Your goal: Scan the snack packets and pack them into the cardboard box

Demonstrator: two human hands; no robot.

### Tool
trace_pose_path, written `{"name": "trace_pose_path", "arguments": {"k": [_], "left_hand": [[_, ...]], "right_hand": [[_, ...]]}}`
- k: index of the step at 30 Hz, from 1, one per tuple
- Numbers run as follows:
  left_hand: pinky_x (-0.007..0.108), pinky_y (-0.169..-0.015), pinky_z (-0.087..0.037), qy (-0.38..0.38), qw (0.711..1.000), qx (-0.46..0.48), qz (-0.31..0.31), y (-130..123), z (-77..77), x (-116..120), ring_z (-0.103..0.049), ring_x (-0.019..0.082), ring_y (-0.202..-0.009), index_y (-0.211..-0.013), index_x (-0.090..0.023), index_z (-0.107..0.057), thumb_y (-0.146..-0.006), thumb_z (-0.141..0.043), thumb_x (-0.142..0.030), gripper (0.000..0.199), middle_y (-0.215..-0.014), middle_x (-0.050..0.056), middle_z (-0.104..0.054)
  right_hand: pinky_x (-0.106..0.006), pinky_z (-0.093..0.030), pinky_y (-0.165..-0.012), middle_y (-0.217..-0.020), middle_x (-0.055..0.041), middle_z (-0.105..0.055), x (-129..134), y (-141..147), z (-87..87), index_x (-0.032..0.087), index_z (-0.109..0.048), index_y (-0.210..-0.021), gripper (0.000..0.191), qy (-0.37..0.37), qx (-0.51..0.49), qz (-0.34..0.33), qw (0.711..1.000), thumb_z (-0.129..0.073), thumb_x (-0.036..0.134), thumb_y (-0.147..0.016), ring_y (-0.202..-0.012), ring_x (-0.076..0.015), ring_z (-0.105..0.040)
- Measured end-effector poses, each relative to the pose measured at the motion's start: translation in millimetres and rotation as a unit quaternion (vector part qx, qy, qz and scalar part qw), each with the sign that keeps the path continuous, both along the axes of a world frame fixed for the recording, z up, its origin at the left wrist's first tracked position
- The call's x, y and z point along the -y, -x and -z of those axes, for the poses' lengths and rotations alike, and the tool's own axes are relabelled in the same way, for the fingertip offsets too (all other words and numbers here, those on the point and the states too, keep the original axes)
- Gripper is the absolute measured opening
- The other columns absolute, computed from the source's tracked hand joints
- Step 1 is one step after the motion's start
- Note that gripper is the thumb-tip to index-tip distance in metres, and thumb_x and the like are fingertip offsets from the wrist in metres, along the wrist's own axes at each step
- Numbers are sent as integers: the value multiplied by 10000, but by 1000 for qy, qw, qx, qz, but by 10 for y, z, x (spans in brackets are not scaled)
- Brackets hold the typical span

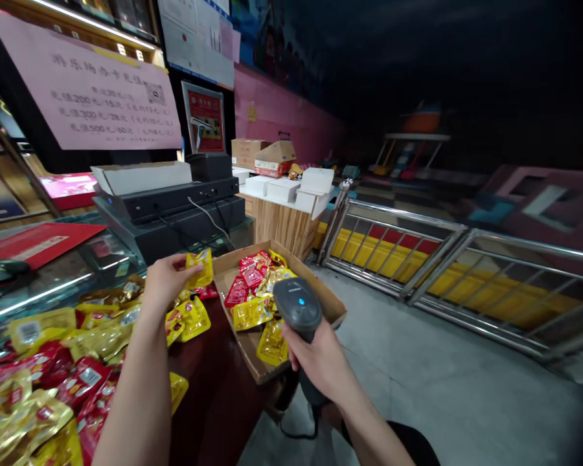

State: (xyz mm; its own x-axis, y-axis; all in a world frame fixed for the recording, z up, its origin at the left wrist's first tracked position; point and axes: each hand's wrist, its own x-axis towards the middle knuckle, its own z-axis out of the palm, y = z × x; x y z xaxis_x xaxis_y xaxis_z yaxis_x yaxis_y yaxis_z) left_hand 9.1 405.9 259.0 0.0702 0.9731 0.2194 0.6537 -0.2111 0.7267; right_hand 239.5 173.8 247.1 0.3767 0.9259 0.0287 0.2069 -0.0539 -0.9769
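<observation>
Between the thumb and fingers of my left hand (168, 281) is a small yellow snack packet (200, 268), held up beside the cardboard tray's left edge. My right hand (323, 359) grips a black handheld barcode scanner (298, 307) with a blue light glowing on top. The scanner is over the right side of the shallow cardboard tray (328, 299), hiding part of it. Red packets (252, 275) and yellow packets (252, 314) lie inside the tray. Under and left of my left forearm spreads a pile of red, gold and yellow packets (85, 378).
A dark box-shaped machine (175, 200) with cables stands behind the glass counter. A red folder (39, 243) and a black mouse (2, 272) lie at left. White boxes (282, 189) sit on a wooden cabinet (282, 223). A metal railing (398, 249) runs along the right.
</observation>
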Motion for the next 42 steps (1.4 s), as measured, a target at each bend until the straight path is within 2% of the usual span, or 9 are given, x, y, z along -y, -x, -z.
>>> {"name": "trace_pose_path", "arguments": {"k": [2, 5, 9, 12, 15, 24, 32, 38, 42], "left_hand": [[310, -729, -531, 25, 989, 137, 57, -300, 8, 84, -727, 278, -857, -1007, -162, -776, -621, -816, -552, 551, -848, 55, -792], [330, -775, -562, 80, 941, 281, 170, -765, 72, 245, -733, 263, -851, -1031, -148, -761, -518, -887, -527, 651, -882, 69, -798], [338, -805, -568, 93, 907, 303, 277, -1229, 161, 507, -727, 247, -862, -958, -155, -761, -587, -861, -521, 531, -910, 73, -795], [321, -782, -561, 82, 898, 288, 324, -1396, 201, 660, -712, 233, -836, -850, -167, -737, -659, -815, -485, 379, -823, 46, -769], [293, -770, -544, 66, 897, 267, 347, -1448, 233, 723, -695, 212, -819, -779, -175, -697, -711, -760, -426, 268, -781, 27, -739], [256, -701, -504, 22, 926, 203, 316, -1443, 296, 699, -640, 198, -772, -719, -175, -677, -723, -697, -324, 150, -658, -6, -657], [267, -679, -502, 31, 915, 217, 339, -1435, 269, 711, -652, 206, -749, -847, -144, -742, -722, -691, -294, 202, -755, 36, -736], [257, -652, -491, 29, 926, 196, 322, -1417, 277, 705, -655, 202, -726, -775, -151, -725, -718, -712, -312, 171, -707, 19, -717], [277, -722, -530, 33, 916, 218, 337, -1439, 312, 700, -692, 213, -799, -831, -159, -736, -742, -728, -365, 224, -796, 29, -753]], "right_hand": [[-228, -407, -409, -472, 66, -520, 7, -5, -66, 234, -493, -780, 251, -4, -8, 10, 1000, -664, 413, -824, -390, -123, -491], [-217, -403, -394, -472, 75, -513, 12, -20, -150, 235, -494, -785, 224, -18, -13, 14, 1000, -664, 376, -820, -383, -116, -485], [-206, -396, -381, -450, 80, -506, 9, -41, -186, 236, -497, -730, 199, -12, -6, 13, 1000, -643, 311, -841, -361, -106, -472], [-201, -386, -367, -445, 89, -506, 8, -36, -176, 234, -509, -742, 176, 3, -17, 21, 1000, -641, 288, -846, -345, -104, -470], [-197, -392, -362, -451, 102, -511, 11, -19, -143, 231, -522, -808, 134, 10, -30, 33, 999, -641, 279, -845, -341, -105, -472], [-209, -413, -353, -449, 104, -520, 5, -1, -59, 225, -521, -850, 138, 15, -21, 45, 999, -635, 302, -844, -341, -118, -490], [-200, -385, -349, -436, 110, -503, 6, 21, -115, 233, -512, -817, 165, -4, -22, 53, 998, -653, 318, -833, -329, -112, -479], [-199, -387, -358, -443, 104, -517, 22, 7, -113, 233, -516, -814, 165, 2, -20, 48, 999, -660, 311, -834, -337, -110, -483], [-204, -402, -375, -440, 94, -525, 43, 2, -123, 227, -521, -801, 150, 16, -15, 37, 999, -635, 313, -847, -345, -112, -489]]}}
